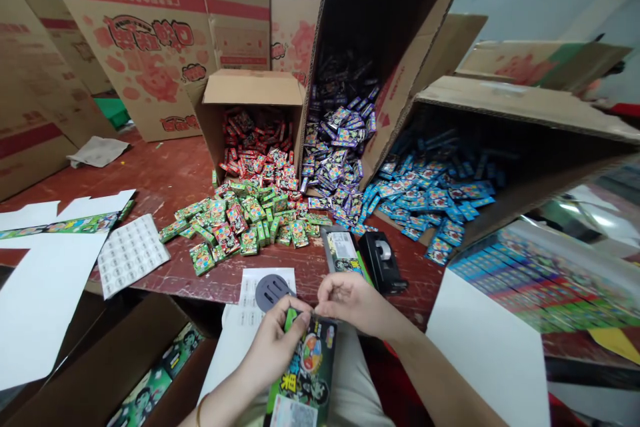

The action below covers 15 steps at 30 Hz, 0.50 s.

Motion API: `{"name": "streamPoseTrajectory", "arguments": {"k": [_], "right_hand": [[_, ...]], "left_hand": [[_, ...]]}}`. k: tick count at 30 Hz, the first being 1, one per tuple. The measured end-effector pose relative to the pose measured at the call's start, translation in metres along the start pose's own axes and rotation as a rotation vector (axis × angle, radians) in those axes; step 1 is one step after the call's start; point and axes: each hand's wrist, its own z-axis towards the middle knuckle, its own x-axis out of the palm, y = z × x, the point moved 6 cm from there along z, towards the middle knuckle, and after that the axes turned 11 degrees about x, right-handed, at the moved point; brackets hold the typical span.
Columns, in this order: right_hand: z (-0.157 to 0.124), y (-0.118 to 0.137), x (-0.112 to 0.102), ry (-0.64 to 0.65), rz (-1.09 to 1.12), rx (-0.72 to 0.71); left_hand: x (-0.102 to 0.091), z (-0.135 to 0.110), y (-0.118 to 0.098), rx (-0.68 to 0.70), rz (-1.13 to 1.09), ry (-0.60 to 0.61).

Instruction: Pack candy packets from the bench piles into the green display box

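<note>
Over your lap, left hand (274,345) and right hand (350,300) pinch the display box's (303,373) far end, its long axis running toward you.

A long green and black printed carton (306,373) lies lengthwise low in the centre of the frame, its top end pinched between the fingertips of both hands. A round multicoloured emblem and a yellow character mark its face.
</note>
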Motion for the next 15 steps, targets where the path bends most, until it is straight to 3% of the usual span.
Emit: {"name": "streamPoseTrajectory", "arguments": {"k": [7, 15], "right_hand": [[0.006, -0.001, 0.008, 0.054, -0.014, 0.066], [0.022, -0.051, 0.022, 0.214, 0.508, 0.35]], "left_hand": [[-0.002, 0.0, -0.002, 0.027, -0.025, -0.016], [0.004, -0.006, 0.0, 0.044, -0.119, -0.117]]}}
